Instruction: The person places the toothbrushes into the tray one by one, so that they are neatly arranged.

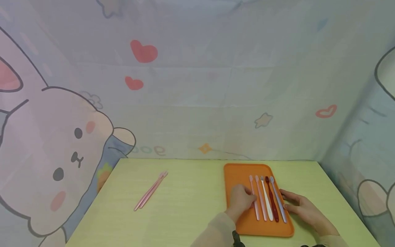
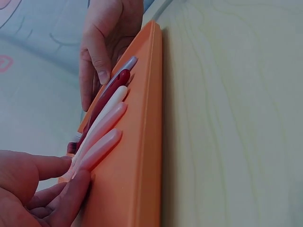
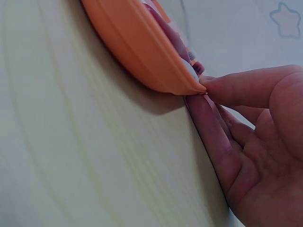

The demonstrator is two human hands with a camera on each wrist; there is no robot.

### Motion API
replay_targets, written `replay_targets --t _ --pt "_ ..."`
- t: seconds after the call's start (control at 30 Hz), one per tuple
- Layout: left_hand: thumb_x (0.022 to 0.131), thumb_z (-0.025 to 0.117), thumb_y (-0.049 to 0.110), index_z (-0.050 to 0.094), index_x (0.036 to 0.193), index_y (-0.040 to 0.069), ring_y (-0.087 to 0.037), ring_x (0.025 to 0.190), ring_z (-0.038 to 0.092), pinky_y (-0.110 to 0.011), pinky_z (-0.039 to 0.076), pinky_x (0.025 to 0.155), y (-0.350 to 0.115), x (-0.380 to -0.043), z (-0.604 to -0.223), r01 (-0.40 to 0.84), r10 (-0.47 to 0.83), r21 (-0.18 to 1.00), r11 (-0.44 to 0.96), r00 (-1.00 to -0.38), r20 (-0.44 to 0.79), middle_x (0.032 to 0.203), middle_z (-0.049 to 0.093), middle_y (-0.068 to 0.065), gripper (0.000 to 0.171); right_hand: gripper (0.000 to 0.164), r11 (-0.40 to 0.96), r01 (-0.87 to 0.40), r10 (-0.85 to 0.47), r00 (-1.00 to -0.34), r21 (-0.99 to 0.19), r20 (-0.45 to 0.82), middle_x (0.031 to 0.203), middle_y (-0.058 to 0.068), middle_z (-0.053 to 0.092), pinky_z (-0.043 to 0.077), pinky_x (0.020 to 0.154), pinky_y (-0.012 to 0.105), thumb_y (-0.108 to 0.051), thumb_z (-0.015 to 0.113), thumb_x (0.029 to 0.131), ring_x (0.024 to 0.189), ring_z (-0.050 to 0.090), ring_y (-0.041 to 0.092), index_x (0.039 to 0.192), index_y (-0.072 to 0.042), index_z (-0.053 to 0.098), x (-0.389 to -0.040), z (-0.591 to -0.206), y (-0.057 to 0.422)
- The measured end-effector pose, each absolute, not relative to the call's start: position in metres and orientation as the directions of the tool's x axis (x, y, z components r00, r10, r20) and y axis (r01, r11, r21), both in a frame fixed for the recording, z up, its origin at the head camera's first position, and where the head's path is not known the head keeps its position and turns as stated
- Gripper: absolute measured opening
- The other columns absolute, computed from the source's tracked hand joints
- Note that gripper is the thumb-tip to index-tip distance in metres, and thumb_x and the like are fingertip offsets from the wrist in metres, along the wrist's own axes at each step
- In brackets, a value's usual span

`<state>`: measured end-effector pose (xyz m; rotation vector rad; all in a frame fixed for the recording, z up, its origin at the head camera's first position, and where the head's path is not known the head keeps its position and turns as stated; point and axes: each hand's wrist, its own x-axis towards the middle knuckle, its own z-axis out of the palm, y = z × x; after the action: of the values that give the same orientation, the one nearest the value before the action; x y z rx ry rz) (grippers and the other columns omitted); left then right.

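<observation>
An orange tray lies at the right of the table with several toothbrushes side by side on it. From left to right come a pink toothbrush, another pink one, a white toothbrush, a dark red toothbrush and a lilac toothbrush. Over the tray's left part, my left hand pinches the leftmost pink toothbrush between thumb and finger. My right hand grips the tray's right edge, thumb at the rim and fingers under it, close beside the lilac toothbrush.
Two slim pink toothbrushes lie crossed together on the left of the pale yellow-green table. A printed cloth hangs along the table's back and sides.
</observation>
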<state>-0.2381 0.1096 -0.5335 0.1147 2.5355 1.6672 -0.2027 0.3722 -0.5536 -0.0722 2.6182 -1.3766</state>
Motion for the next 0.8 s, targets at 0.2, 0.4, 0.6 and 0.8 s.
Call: replay_targets --t 0.2,0.4,0.6,0.8 --pt "0.087 0.087 0.005 0.075 0.086 0.005 -0.014 0.05 0.065 -0.025 0.055 0.052 0.101 -0.239 -0.534 0.015 0.143 0.935 0.354 -0.989 -0.038 0.062 0.064 0.003 0.013 0.067 0.577 0.043 -0.133 -0.981 -0.815 -0.145 0.156 0.028 0.052 0.047 0.106 0.034 -0.022 0.07 0.105 0.146 0.044 0.048 0.159 0.007 0.042 -0.203 -0.553 0.373" --pt "0.089 0.086 0.007 0.075 0.088 0.006 -0.013 0.055 0.065 -0.024 0.055 0.054 0.087 -0.239 -0.529 0.051 0.205 0.953 0.298 -0.979 -0.012 0.069 0.066 0.004 0.01 0.068 0.561 0.066 -0.124 -0.979 -0.825 -0.163 0.155 0.031 0.05 0.042 0.115 0.058 -0.02 0.069 0.105 0.147 0.042 0.052 0.159 0.009 0.04 -0.203 -0.552 0.371" --pt "0.091 0.084 0.007 0.078 0.096 0.004 -0.02 0.063 0.072 -0.027 0.059 0.059 0.062 -0.24 -0.523 0.053 0.256 0.97 0.239 -0.967 -0.01 0.077 0.07 0.001 0.008 0.068 0.546 0.079 -0.122 -0.978 -0.834 -0.172 0.155 0.032 0.05 0.044 0.114 0.055 -0.019 0.069 0.105 0.147 0.041 0.052 0.159 0.009 0.039 -0.203 -0.553 0.372" --pt "0.094 0.082 0.009 0.079 0.102 0.004 -0.028 0.071 0.075 -0.037 0.064 0.065 0.028 -0.246 -0.516 0.052 0.291 0.977 0.209 -0.957 -0.011 0.08 0.072 0.0 0.01 0.07 0.551 0.077 -0.123 -0.977 -0.831 -0.172 0.156 0.031 0.05 0.046 0.11 0.042 -0.021 0.071 0.103 0.147 0.042 0.05 0.159 0.008 0.041 -0.202 -0.551 0.371"
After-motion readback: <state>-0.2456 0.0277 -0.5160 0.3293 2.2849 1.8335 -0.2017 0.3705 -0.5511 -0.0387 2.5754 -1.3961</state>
